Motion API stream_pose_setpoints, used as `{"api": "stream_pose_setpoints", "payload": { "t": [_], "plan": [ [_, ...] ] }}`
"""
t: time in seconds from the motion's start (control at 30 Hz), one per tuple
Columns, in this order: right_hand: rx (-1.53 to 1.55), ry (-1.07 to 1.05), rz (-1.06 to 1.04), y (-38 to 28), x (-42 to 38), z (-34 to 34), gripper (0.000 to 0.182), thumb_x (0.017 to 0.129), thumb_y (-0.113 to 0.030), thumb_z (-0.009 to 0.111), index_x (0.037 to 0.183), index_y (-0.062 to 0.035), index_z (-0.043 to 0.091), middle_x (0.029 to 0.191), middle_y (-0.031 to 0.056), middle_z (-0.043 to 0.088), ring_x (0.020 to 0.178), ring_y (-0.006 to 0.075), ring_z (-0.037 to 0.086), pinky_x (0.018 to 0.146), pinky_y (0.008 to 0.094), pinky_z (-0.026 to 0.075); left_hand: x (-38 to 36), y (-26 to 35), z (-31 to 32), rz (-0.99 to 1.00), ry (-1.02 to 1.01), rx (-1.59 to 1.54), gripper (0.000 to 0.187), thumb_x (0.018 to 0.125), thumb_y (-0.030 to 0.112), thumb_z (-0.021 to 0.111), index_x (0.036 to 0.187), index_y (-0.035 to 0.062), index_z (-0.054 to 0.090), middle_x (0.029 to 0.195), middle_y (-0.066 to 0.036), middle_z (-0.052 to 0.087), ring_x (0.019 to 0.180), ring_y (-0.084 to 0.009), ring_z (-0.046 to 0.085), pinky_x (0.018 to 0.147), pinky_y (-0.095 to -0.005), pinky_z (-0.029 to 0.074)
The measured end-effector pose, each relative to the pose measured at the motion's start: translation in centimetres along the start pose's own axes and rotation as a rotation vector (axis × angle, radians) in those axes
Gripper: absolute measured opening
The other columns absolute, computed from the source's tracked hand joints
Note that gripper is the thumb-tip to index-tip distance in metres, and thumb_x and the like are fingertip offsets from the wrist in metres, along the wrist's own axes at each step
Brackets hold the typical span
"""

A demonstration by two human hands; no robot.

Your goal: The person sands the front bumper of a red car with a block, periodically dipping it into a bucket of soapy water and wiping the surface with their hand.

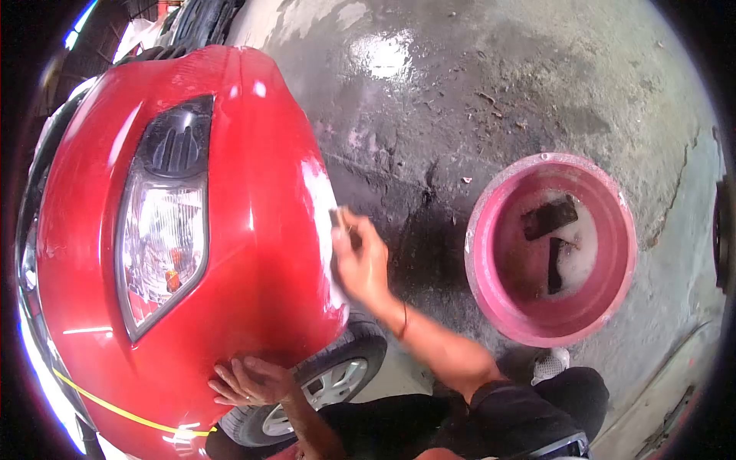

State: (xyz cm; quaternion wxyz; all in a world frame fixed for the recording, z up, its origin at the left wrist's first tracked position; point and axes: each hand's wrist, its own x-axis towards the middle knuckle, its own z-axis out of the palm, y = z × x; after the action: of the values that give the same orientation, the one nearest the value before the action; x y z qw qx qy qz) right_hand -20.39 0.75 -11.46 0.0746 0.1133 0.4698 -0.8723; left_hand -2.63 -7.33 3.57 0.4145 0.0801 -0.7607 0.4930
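My right hand (360, 257) is closed around a small sanding block (337, 220), its fingers partly hiding it. The block is against the whitish patch (318, 192) along the edge of the red car bumper (261, 184). Lower down, my left hand (249, 381) lies with fingers spread on the red bodywork, close to the front wheel (330, 383). Left of both hands is the headlight (165, 238) in its dark surround.
On the right, a pink tub (479, 230) holds cloudy water and dark rectangular pieces (550, 218). The concrete floor (429, 100) is wet and stained. Yellow tape (130, 412) crosses the bodywork at lower left. A shoe (550, 364) shows below the tub.
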Motion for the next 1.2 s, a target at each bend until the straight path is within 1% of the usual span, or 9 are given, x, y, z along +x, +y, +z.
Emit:
{"api": "stream_pose_setpoints", "payload": {
  "t": [0.1,0.17,0.23,0.43,0.57,0.63,0.83,1.03,1.2],
  "plan": [
    [-0.141,0.112,-0.270,0.5,-0.6,0.5,0.034,0.093,-0.021,0.061,0.120,-0.0017,0.067,0.115,0.0239,0.068,0.112,0.0353,0.064,0.094,0.0416,0.049,-0.2,-0.3,0.0,0.008,0.003,0.013,0.020,0.094,0.014,0.062,0.112,0.0081,0.068,0.135,-0.014,0.061,0.137,-0.0398,0.045,0.117,-0.0594,0.017],
    [0.092,-0.110,0.114,-0.1,4.7,0.2,0.034,0.091,-0.021,0.065,0.119,-0.0021,0.068,0.119,0.0224,0.068,0.109,0.0339,0.066,0.091,0.0412,0.051,-0.3,-0.5,-0.1,0.005,0.001,0.028,0.019,0.094,0.014,0.062,0.111,0.0079,0.068,0.135,-0.014,0.061,0.137,-0.0399,0.045,0.117,-0.0595,0.016],
    [0.143,-0.121,0.137,0.3,6.1,0.5,0.036,0.090,-0.024,0.066,0.120,-0.0027,0.067,0.120,0.0193,0.068,0.107,0.0336,0.067,0.090,0.0406,0.053,-0.2,-0.2,0.0,-0.005,-0.007,0.034,0.020,0.094,0.013,0.062,0.112,0.0080,0.068,0.134,-0.014,0.062,0.137,-0.0399,0.045,0.118,-0.0596,0.016],
    [0.000,-0.041,-0.310,0.6,0.7,-0.2,0.028,0.095,-0.023,0.060,0.118,-0.0093,0.067,0.120,0.0142,0.068,0.117,0.0342,0.061,0.102,0.0424,0.046,-0.1,-0.4,0.4,-0.004,0.063,-0.010,0.021,0.096,0.018,0.063,0.113,0.0097,0.070,0.133,-0.011,0.064,0.134,-0.0379,0.049,0.114,-0.0626,0.019],
    [0.045,-0.283,-0.104,-0.3,6.9,0.1,0.026,0.096,-0.022,0.056,0.115,-0.0086,0.065,0.119,0.0145,0.068,0.110,0.0361,0.063,0.099,0.0431,0.048,0.0,0.1,0.1,-0.011,0.022,0.004,0.020,0.093,0.012,0.064,0.112,0.0075,0.068,0.134,-0.014,0.062,0.137,-0.0399,0.045,0.118,-0.0588,0.016],
    [-0.043,-0.200,-0.392,-0.5,2.5,-1.0,0.026,0.094,-0.019,0.058,0.117,-0.0085,0.065,0.121,0.0149,0.067,0.109,0.0363,0.063,0.099,0.0431,0.048,0.2,0.3,-0.1,-0.008,0.008,0.004,0.020,0.093,0.012,0.064,0.112,0.0074,0.067,0.135,-0.014,0.062,0.137,-0.0397,0.045,0.118,-0.0586,0.016],
    [-0.090,-0.135,-0.353,-0.7,7.4,1.4,0.025,0.093,-0.014,0.058,0.116,-0.0061,0.064,0.111,0.0125,0.069,0.101,0.0375,0.063,0.089,0.0468,0.049,-0.1,-0.1,-0.1,-0.002,-0.005,0.018,0.018,0.094,0.014,0.063,0.110,0.0071,0.067,0.134,-0.015,0.062,0.137,-0.0397,0.044,0.118,-0.0584,0.017],
    [-0.073,-0.062,-0.350,-2.0,0.5,0.0,0.023,0.092,-0.012,0.061,0.113,-0.0068,0.068,0.118,0.0156,0.068,0.113,0.0336,0.063,0.101,0.0423,0.047,-0.1,-0.2,-0.2,-0.002,-0.015,-0.004,0.018,0.095,0.016,0.062,0.110,0.0067,0.067,0.134,-0.015,0.061,0.138,-0.0401,0.043,0.118,-0.0601,0.017],
    [-0.053,-0.245,-0.206,-3.0,8.7,2.0,0.026,0.094,-0.014,0.060,0.119,-0.0059,0.065,0.119,0.0147,0.069,0.109,0.0280,0.066,0.093,0.0385,0.051,-0.3,-0.3,-0.5,-0.018,-0.032,-0.002,0.019,0.095,0.017,0.062,0.110,0.0066,0.067,0.134,-0.015,0.061,0.138,-0.0407,0.042,0.118,-0.0609,0.016]
  ]
}}
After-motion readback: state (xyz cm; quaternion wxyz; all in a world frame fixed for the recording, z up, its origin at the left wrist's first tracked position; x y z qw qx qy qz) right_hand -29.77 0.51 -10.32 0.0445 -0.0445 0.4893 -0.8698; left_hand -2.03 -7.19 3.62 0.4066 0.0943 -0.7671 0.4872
